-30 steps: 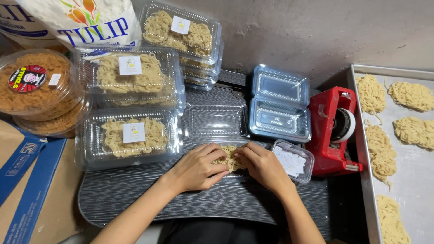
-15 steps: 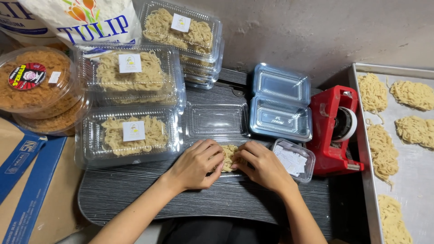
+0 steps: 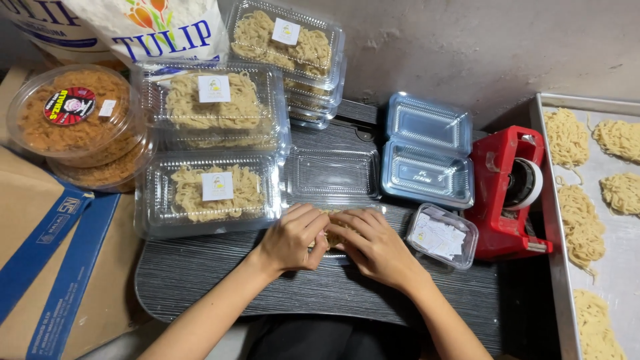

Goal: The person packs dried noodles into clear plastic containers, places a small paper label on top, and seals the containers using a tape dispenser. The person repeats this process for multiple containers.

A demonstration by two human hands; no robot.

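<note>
Filled noodle boxes (image 3: 212, 190) lie left of the open clamshell (image 3: 331, 175), tape dispenser (image 3: 510, 192) and noodle tray (image 3: 625, 280) right.

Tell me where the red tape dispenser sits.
In the head view, the red tape dispenser stands at right, between the empty clear plastic clamshell boxes and the metal noodle tray.

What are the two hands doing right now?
Left hand: curled, pressing on the noodles in the open clear container.
Right hand: curled, pressing on the same noodles.

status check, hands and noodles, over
Left hand and right hand both pressing noodles into open clear container. Small label box beside right hand, apart.
</note>
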